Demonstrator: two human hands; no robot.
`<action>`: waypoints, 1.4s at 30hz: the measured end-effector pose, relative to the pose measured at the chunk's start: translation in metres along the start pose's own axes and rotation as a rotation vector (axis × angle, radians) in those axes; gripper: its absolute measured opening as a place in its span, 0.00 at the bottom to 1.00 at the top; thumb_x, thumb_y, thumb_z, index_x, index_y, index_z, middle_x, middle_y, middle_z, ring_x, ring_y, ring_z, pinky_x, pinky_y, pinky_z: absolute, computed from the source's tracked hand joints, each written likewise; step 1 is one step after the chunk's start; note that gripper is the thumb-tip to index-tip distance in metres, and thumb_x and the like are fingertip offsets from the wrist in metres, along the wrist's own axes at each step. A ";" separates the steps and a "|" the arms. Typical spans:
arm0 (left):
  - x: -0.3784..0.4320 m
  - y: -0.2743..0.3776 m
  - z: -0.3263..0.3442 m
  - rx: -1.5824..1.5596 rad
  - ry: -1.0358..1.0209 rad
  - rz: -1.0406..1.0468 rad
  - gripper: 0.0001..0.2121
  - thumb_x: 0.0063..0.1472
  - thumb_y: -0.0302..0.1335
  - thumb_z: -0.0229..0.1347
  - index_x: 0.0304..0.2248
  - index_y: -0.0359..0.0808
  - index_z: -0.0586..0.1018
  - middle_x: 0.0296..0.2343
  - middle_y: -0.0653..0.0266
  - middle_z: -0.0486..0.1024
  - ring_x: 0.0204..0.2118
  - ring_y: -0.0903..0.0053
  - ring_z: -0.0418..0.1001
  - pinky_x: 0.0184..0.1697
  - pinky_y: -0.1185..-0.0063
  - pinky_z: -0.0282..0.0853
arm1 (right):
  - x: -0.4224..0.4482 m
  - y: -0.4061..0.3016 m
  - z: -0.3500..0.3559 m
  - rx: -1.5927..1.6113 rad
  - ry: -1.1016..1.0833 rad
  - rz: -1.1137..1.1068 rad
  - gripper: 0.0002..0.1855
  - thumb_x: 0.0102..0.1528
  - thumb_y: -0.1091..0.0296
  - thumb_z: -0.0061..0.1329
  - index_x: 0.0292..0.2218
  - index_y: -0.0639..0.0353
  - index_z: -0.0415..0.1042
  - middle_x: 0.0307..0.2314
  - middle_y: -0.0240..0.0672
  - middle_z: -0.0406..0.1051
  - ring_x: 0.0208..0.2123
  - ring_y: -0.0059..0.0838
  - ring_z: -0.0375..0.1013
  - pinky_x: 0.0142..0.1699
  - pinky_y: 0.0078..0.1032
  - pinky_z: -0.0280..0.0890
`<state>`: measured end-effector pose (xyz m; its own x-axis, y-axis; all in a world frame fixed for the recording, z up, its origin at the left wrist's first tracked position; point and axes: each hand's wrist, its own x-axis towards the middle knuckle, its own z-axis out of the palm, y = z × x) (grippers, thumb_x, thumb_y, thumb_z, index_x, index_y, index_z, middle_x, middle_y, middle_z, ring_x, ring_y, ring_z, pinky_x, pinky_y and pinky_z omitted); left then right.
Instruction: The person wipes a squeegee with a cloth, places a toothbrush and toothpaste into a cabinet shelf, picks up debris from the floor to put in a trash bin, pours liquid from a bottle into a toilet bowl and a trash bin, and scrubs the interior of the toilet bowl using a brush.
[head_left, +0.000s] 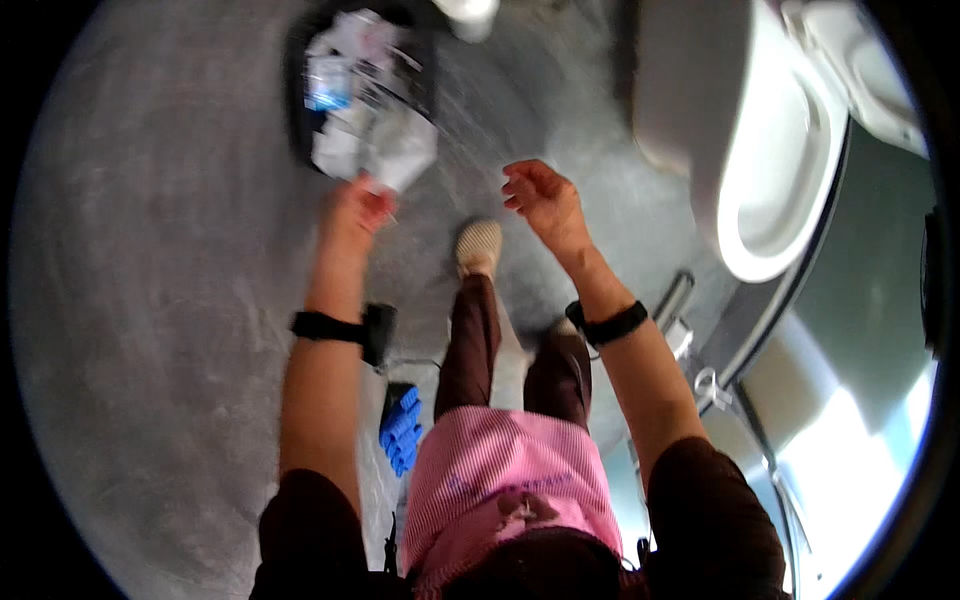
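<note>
Near the lower edge of a dark bin (298, 112) holding crumpled white paper (401, 142) and a blue-and-white wrapper (328, 82), my left hand (360, 206) has its fingers curled. A small pale thing shows at its fingertips, too blurred to name; whether it is gripped is unclear. My right hand (546, 199) is raised over the grey floor to the right of the bin, fingers loosely bent and holding nothing. Both wrists wear black bands.
At the right stand a white ceramic toilet or urinal (765, 180) and another white fixture (866, 75). A white object (472, 15) stands beside the bin. Blue ribbed items (401, 431) lie left of my pink striped apron (510, 480). My shoe (478, 244) is on the floor between my hands.
</note>
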<state>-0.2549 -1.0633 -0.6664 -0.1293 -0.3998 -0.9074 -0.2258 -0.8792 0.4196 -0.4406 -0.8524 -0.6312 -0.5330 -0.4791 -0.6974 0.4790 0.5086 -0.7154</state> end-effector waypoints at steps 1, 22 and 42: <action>0.003 0.012 -0.006 0.022 0.021 0.071 0.11 0.56 0.29 0.56 0.36 0.32 0.72 0.30 0.56 0.75 0.33 0.71 0.76 0.33 0.76 0.76 | -0.009 0.015 -0.022 -0.039 0.028 0.063 0.10 0.53 0.81 0.42 0.39 0.68 0.70 0.32 0.37 0.73 0.31 0.28 0.72 0.34 0.24 0.69; -0.151 -0.192 -0.051 1.136 -0.121 -0.050 0.07 0.58 0.24 0.51 0.37 0.37 0.76 0.26 0.69 0.74 0.25 0.82 0.73 0.23 0.84 0.66 | -0.057 0.418 -0.218 -0.783 0.516 0.168 0.13 0.51 0.62 0.48 0.40 0.45 0.72 0.35 0.36 0.70 0.35 0.40 0.72 0.38 0.34 0.68; -0.179 -0.248 -0.088 1.687 -0.149 0.023 0.15 0.46 0.30 0.64 0.28 0.33 0.72 0.23 0.65 0.71 0.21 0.83 0.67 0.17 0.81 0.63 | -0.090 0.446 -0.155 -0.272 0.467 0.416 0.10 0.49 0.63 0.51 0.34 0.53 0.74 0.28 0.39 0.74 0.33 0.41 0.73 0.38 0.33 0.68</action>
<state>-0.0909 -0.7960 -0.6098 -0.2082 -0.2948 -0.9326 -0.9128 0.4011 0.0770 -0.2870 -0.4711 -0.8814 -0.6167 0.1230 -0.7775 0.5493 0.7747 -0.3132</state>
